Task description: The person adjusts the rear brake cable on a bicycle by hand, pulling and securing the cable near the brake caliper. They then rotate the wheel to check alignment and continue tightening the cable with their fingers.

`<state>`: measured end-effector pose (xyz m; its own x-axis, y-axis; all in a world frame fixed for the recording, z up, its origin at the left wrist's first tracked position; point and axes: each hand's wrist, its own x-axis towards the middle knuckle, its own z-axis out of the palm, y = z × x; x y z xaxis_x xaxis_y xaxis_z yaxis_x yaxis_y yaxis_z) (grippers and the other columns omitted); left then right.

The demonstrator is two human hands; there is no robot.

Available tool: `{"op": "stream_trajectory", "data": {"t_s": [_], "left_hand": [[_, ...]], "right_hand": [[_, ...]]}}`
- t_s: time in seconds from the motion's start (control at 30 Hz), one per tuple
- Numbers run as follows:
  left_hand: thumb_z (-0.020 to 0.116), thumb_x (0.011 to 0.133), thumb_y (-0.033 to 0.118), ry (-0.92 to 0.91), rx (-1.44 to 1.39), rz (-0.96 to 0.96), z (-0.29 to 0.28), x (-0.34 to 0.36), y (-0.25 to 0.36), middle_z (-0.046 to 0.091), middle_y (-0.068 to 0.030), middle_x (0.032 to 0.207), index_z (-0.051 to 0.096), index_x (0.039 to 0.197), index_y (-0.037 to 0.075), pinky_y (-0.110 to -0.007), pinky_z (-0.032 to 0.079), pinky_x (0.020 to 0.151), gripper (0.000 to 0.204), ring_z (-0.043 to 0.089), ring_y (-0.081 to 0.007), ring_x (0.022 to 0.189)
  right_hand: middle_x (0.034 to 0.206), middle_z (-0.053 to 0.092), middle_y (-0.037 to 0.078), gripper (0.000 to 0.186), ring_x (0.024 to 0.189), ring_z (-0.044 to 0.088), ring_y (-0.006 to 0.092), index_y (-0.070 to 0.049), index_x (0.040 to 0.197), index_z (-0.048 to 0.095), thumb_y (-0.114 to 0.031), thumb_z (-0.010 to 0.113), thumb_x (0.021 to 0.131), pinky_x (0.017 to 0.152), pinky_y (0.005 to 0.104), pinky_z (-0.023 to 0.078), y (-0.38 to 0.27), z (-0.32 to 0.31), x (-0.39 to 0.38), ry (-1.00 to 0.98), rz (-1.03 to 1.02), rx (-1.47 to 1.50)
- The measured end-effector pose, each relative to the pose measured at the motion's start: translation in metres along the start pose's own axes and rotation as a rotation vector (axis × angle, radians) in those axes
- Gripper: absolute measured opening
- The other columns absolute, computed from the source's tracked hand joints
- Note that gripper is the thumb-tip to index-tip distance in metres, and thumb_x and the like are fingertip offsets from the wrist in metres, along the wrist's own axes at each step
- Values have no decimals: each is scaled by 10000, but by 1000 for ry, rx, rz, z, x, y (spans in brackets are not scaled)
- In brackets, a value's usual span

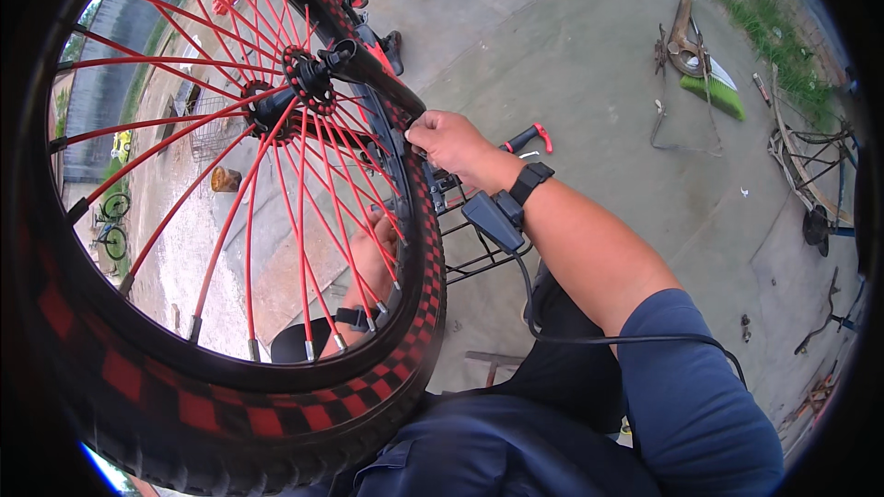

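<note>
A bicycle wheel with red spokes (219, 262) and a black-and-red checkered tyre (387, 387) fills the left side, its black hub (308, 81) near the top. My right hand (451, 143) is beside the tyre's right edge, near the end of a black tube (391, 83). Its thumb and fingers are pinched together, and what lies between them is too small to tell. Through the spokes, my left hand (376, 241) shows behind the wheel, close to the rim. Its fingers look curled; spokes and rim partly cover them, hiding whatever they grip.
A black wire rack (479, 262) and a red-and-black handle (529, 139) sit below my right wrist. A cable (589, 340) runs from that wrist along my arm. Farther off lie a green-bristled broom (714, 97), a metal frame (815, 170) and a rusty can (226, 179).
</note>
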<state>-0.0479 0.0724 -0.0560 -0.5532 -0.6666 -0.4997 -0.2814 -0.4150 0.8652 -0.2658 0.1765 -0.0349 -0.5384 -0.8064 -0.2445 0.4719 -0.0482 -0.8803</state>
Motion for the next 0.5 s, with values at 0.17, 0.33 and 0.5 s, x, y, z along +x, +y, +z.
{"op": "stream_trajectory", "data": {"t_s": [0.17,0.33,0.5], "left_hand": [[670,1000,146,-9,351,432,25,-12,86,682,-69,1033,623,1221,-23,-299,514,837,282,663,-162,961],[698,974,85,-49,718,674,25,12,85,707,-79,1004,663,1153,1,-301,530,836,201,670,-154,956],[782,916,135,-11,782,703,48,4,86,693,-65,899,637,1102,-9,-282,517,728,276,660,-135,823]], "right_hand": [[791,639,13,174,699,551,96,-17,891,665,-191,661,901,625,280,456,0,0,1,-8,-4,-42],[794,633,13,195,702,552,101,-9,913,669,-204,662,902,626,283,457,-2,-1,-1,-12,-5,-59],[794,613,-2,207,671,522,86,-18,917,669,-225,668,909,579,274,421,3,-2,0,-5,-7,-44]]}}
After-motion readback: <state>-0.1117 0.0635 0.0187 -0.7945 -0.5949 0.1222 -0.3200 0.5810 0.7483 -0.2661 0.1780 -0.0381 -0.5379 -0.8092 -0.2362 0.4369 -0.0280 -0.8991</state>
